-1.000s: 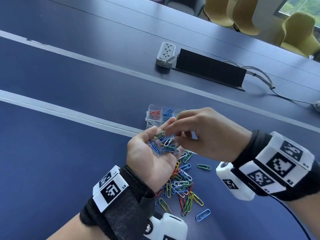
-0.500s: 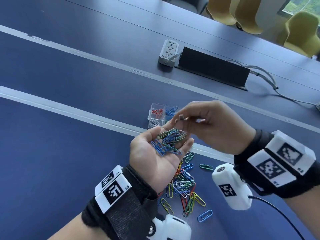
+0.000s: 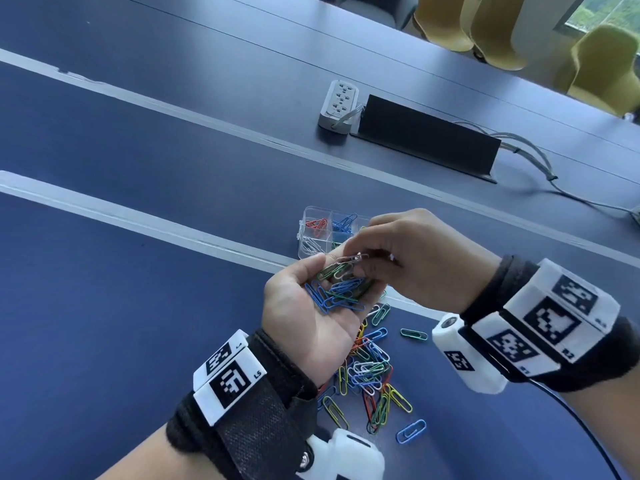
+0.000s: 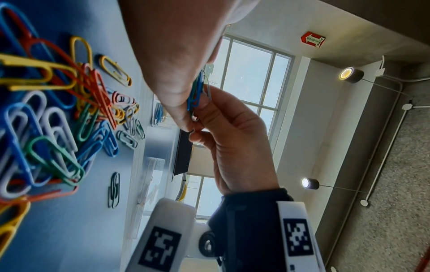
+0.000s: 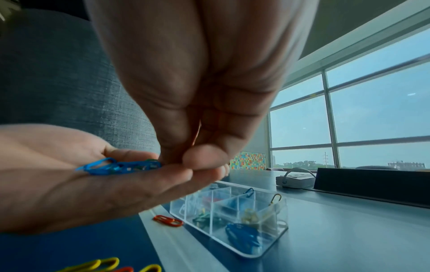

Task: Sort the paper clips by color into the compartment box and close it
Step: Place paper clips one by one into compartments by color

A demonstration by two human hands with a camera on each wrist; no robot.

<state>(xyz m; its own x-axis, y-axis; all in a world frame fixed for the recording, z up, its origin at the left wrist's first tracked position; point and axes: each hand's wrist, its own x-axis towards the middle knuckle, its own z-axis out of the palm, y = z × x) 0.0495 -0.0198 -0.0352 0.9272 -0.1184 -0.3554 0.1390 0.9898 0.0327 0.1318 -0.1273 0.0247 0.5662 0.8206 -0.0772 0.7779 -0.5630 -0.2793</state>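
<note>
My left hand (image 3: 311,317) is palm up above the table and cups a bunch of blue and green paper clips (image 3: 341,289). My right hand (image 3: 360,263) pinches one pale paper clip (image 3: 353,258) between thumb and fingertips, right over the left fingertips. Just behind both hands stands the clear compartment box (image 3: 306,237), open, with red, blue and white clips in separate cells. In the right wrist view the box (image 5: 274,230) also shows green and yellow clips. A mixed pile of clips (image 3: 370,372) lies on the blue table under my left wrist.
Loose clips lie around the pile: a green one (image 3: 414,334), a blue one (image 3: 411,431) and a red one (image 5: 168,220) beside the box. A white power strip (image 3: 339,103) and a black cable cover (image 3: 429,140) sit further back. Yellow chairs (image 3: 602,67) stand beyond the table.
My right hand took a clip from the bunch in the left palm, lifted it slightly, and now holds it just above the left fingertips. The left hand stayed cupped.
</note>
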